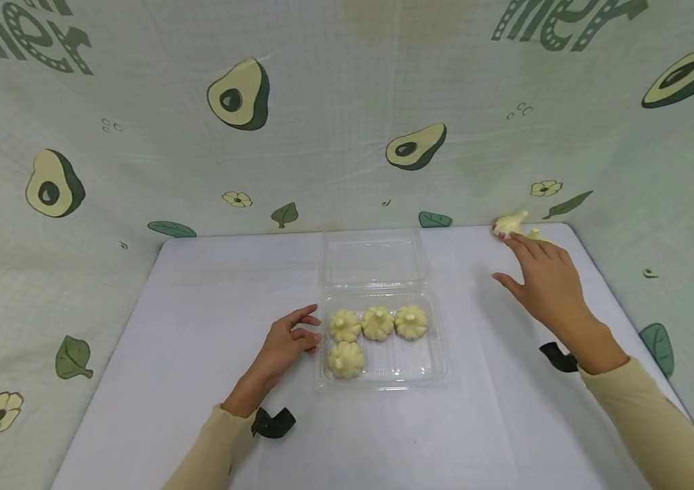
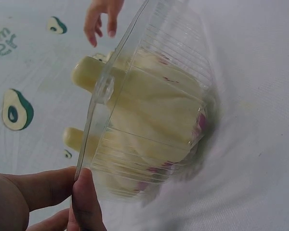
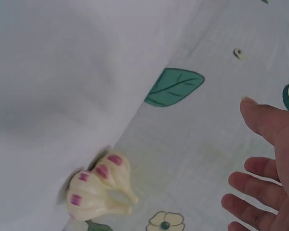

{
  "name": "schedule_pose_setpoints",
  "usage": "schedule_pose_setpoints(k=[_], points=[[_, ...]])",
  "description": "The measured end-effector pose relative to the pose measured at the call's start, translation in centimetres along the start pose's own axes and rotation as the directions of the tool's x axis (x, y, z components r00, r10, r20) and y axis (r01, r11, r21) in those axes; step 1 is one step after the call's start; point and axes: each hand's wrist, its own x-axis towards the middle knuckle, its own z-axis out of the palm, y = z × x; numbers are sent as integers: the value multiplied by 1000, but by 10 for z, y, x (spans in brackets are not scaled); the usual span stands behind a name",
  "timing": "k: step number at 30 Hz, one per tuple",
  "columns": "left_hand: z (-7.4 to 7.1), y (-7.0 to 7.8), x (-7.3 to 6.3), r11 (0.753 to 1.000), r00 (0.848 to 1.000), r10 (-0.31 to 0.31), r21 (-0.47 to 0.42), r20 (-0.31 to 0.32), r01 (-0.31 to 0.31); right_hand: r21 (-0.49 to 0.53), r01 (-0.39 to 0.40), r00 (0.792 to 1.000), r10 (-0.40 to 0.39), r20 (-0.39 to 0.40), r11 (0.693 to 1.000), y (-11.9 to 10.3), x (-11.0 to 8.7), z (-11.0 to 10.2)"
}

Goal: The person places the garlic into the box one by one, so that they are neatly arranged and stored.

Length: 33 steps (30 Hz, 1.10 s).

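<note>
A clear plastic clamshell container (image 1: 390, 389) lies with its lid (image 1: 374, 258) folded back, several garlic bulbs (image 1: 377, 322) inside. They fill its back row, with one bulb (image 1: 345, 359) at the front left. My left hand (image 1: 286, 347) is at its left side; in the left wrist view the thumb (image 2: 86, 197) and a finger pinch the container's rim (image 2: 89, 130). At the back right corner, my right hand (image 1: 546, 282) reaches over two garlic bulbs (image 3: 94, 195) with purple marks. Its fingers are spread, holding nothing, and stay apart from the bulbs in the right wrist view.
A white cloth (image 1: 218, 292) covers the table. Behind and beside it hangs a pale curtain (image 1: 335, 136) printed with avocados and leaves. Black curved pieces (image 1: 275, 423) sit at both wrists.
</note>
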Motion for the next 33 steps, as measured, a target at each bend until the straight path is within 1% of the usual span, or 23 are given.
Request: schedule_pose_setpoints(k=[3,6,12,16,24,29,33], points=[[0,0,0,1000,1000,-4,1,-3,4,-12,-62,998,62,18,998,9,-1,1],[0,0,0,1000,1000,-10,-5,-7,10,-24,-124,991,125,38,992,19,-1,4],[0,-1,-1,1000,1000,-6,-10,-1,6,-31,-221,973,223,68,975,37,-3,11],[0,-1,0,1000,1000,-2,-11,1,2,-34,-273,954,275,116,961,49,-4,18],[0,-1,0,1000,1000,2,-8,1,-2,-57,-337,919,342,198,940,68,-3,29],[0,-1,1,1000,1000,0,-8,2,0,-48,-364,902,365,232,930,77,-1,34],[0,-2,1,1000,1000,1,-12,1,-1,-49,-372,893,372,253,927,84,1,40]])
